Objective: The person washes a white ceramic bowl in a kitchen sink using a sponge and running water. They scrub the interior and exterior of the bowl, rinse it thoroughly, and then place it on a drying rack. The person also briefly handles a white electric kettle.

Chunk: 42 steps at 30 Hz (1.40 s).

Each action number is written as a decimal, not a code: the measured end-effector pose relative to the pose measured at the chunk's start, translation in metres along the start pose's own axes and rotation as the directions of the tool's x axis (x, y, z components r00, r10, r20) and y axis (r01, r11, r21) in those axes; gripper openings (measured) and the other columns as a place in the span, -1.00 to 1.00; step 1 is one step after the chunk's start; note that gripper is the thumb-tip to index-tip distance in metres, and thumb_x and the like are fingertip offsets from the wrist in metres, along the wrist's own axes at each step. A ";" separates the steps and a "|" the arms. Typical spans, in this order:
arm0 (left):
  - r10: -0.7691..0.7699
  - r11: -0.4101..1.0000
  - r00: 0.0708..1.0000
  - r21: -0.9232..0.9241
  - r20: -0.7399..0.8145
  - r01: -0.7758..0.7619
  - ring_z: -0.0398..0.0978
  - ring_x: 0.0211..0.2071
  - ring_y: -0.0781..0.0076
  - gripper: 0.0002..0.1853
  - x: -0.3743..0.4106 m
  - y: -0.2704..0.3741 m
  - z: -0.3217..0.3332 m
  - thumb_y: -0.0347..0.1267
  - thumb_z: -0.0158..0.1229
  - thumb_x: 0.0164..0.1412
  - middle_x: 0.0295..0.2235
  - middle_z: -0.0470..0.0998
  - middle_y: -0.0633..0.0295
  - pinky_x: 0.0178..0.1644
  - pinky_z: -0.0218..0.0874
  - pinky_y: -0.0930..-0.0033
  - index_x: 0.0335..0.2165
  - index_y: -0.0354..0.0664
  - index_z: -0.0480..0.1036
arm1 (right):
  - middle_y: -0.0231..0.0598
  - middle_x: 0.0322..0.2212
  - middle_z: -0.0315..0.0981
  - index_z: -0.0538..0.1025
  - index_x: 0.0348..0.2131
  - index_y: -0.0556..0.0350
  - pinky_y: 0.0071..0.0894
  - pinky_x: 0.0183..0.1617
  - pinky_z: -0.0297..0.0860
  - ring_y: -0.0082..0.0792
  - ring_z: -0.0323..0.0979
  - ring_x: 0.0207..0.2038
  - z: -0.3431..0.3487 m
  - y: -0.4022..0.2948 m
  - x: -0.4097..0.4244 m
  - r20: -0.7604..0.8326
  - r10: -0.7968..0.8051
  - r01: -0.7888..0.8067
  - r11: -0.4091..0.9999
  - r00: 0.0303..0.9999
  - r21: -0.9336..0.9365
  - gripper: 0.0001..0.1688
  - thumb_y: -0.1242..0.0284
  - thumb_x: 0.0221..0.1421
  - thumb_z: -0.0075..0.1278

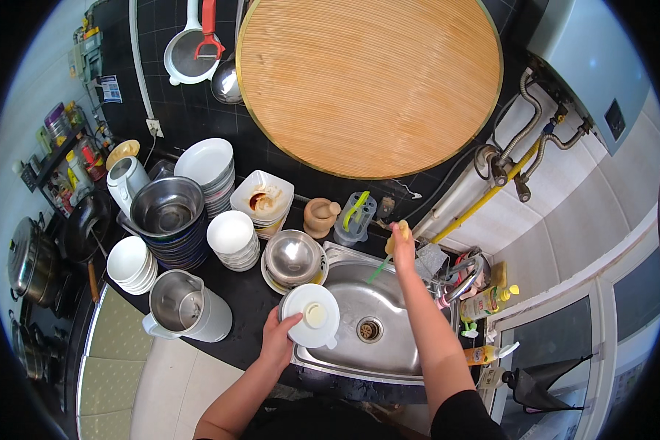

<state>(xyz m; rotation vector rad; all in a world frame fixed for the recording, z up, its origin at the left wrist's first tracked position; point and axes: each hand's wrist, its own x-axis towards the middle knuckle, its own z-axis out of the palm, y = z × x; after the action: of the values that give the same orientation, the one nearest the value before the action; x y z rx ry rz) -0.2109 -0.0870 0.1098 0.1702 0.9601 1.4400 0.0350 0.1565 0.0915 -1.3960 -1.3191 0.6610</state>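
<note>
My left hand (278,341) grips a round container with a white lid (311,316) over the left rim of the steel sink (352,363). The lid has a pale knob in its middle. Over the back right of the sink, my right hand (403,250) is closed on a small yellowish item (398,226), whose exact kind is unclear. A thin green strip (379,269) slants down from below that hand into the basin. Just behind the lidded container, a steel bowl (292,257) rests upside down on a patterned bowl or plate.
Stacked white bowls (230,234), soiled square dishes (261,198), dark steel pots (168,206) and a white jug (192,305) crowd the counter leftward. A wooden mortar (319,217) stands behind the sink. The faucet (467,283) and a soap bottle (484,302) are at right.
</note>
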 end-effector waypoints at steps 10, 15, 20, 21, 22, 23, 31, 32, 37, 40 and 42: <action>0.012 1.000 1.000 0.000 -0.021 -0.012 0.38 -0.09 0.33 -0.48 0.010 0.006 -0.006 -0.53 0.13 0.01 -0.13 0.38 0.12 -0.01 0.22 0.33 -0.03 -0.32 0.19 | 0.08 -0.50 0.44 0.41 -0.32 0.29 -0.20 -0.33 0.32 0.03 0.42 -0.42 -0.016 -0.095 0.045 -0.117 -0.257 0.209 0.925 0.959 -0.319 -0.43 0.06 0.21 -0.27; 0.018 1.000 1.000 -0.017 -0.021 -0.018 0.38 -0.10 0.33 -0.49 0.016 0.007 -0.008 -0.53 0.13 0.01 -0.13 0.38 0.12 -0.01 0.22 0.33 -0.03 -0.31 0.19 | -0.05 -0.54 0.41 0.37 -0.35 0.27 -0.29 -0.40 0.31 -0.18 0.39 -0.51 -0.004 -0.081 0.062 -0.122 -0.176 0.162 0.980 0.977 -0.112 -0.53 0.14 0.21 -0.21; 0.011 1.000 0.999 -0.019 -0.037 -0.012 0.37 -0.08 0.33 -0.48 0.020 0.008 -0.010 -0.54 0.13 0.01 -0.12 0.38 0.12 0.01 0.20 0.32 -0.02 -0.31 0.19 | -0.26 -0.59 0.39 0.36 -0.31 0.20 -0.50 -0.56 0.29 -0.47 0.35 -0.61 0.013 -0.052 0.076 -0.098 -0.294 0.275 0.945 0.951 -0.176 -0.55 0.12 0.20 -0.19; 0.016 1.000 0.999 -0.020 -0.042 -0.016 0.37 -0.08 0.32 -0.48 0.020 0.008 -0.010 -0.54 0.13 0.01 -0.12 0.38 0.11 0.01 0.20 0.31 -0.02 -0.31 0.18 | -0.18 -0.55 0.40 0.36 -0.31 0.22 -0.42 -0.47 0.30 -0.34 0.37 -0.54 0.018 -0.055 0.076 -0.072 -0.286 0.271 0.947 0.956 -0.173 -0.55 0.13 0.20 -0.18; 0.020 1.000 0.999 -0.022 -0.047 -0.021 0.36 -0.08 0.32 -0.48 0.020 0.009 -0.010 -0.54 0.13 0.01 -0.11 0.38 0.11 0.02 0.20 0.31 -0.02 -0.31 0.18 | -0.10 -0.50 0.42 0.36 -0.30 0.24 -0.34 -0.38 0.31 -0.22 0.40 -0.46 0.023 -0.058 0.075 -0.045 -0.278 0.267 0.949 0.960 -0.169 -0.55 0.14 0.19 -0.17; 0.024 0.999 0.998 -0.023 -0.052 -0.026 0.36 -0.07 0.32 -0.47 0.020 0.010 -0.011 -0.54 0.12 0.01 -0.11 0.37 0.11 0.02 0.20 0.31 -0.01 -0.32 0.18 | -0.03 -0.46 0.43 0.36 -0.30 0.26 -0.27 -0.29 0.32 -0.09 0.42 -0.38 0.029 -0.060 0.075 -0.018 -0.269 0.263 0.950 0.963 -0.166 -0.54 0.14 0.19 -0.16; 0.031 0.999 0.996 -0.015 -0.083 -0.032 0.36 -0.06 0.31 -0.46 0.021 0.011 -0.013 -0.55 0.13 0.01 -0.10 0.37 0.09 0.02 0.20 0.31 0.00 -0.33 0.16 | -0.01 -0.34 0.47 0.32 -0.13 0.30 -0.35 -0.22 0.35 -0.25 0.47 -0.29 0.062 -0.029 0.097 0.118 -0.191 0.210 0.962 0.974 -0.173 -0.50 0.34 0.02 0.07; 0.031 0.999 0.996 -0.018 -0.084 -0.032 0.36 -0.06 0.31 -0.46 0.021 0.012 -0.014 -0.55 0.13 0.01 -0.10 0.37 0.09 0.02 0.20 0.31 0.00 -0.33 0.16 | 0.03 -0.30 0.46 0.31 -0.09 0.29 -0.32 -0.19 0.34 -0.16 0.46 -0.24 0.063 -0.025 0.099 0.191 -0.106 0.154 0.954 0.976 -0.259 -0.49 0.39 0.00 0.06; 0.012 0.999 0.996 0.031 -0.092 -0.009 0.34 -0.03 0.27 -0.44 0.023 0.008 -0.015 -0.54 0.08 0.01 -0.08 0.37 0.11 0.07 0.16 0.25 0.03 -0.30 0.15 | 0.12 -0.20 0.41 0.27 -0.01 0.26 -0.31 -0.03 0.30 0.00 0.38 -0.11 0.060 0.005 0.096 0.264 0.041 0.118 0.822 0.964 -0.557 -0.32 0.37 -0.11 0.12; 0.010 0.999 0.998 0.031 -0.062 -0.008 0.34 -0.03 0.28 -0.45 0.027 0.006 -0.015 -0.53 0.08 0.01 -0.08 0.37 0.11 0.06 0.17 0.24 0.02 -0.29 0.16 | 0.14 -0.08 0.32 0.15 0.13 0.17 -0.34 0.08 0.24 -0.08 0.30 0.01 0.035 0.014 0.093 0.298 0.079 0.193 0.599 0.951 -0.777 -0.15 0.37 -0.14 0.12; 0.020 1.000 0.998 0.004 -0.068 -0.019 0.35 -0.04 0.29 -0.47 0.025 0.008 -0.018 -0.54 0.08 0.01 -0.09 0.37 0.11 0.04 0.19 0.26 0.00 -0.29 0.17 | 0.04 -0.10 0.37 0.30 0.04 0.18 -0.36 0.04 0.27 -0.14 0.34 -0.02 0.010 -0.050 0.084 0.482 0.182 0.260 0.655 0.857 -0.709 -0.33 0.43 -0.12 0.08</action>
<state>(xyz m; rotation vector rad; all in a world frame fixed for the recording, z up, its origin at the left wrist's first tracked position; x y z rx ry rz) -0.2320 -0.0715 0.0922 0.1340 1.0182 1.4701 0.0278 0.2302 0.1563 -1.9212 -2.2435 0.4664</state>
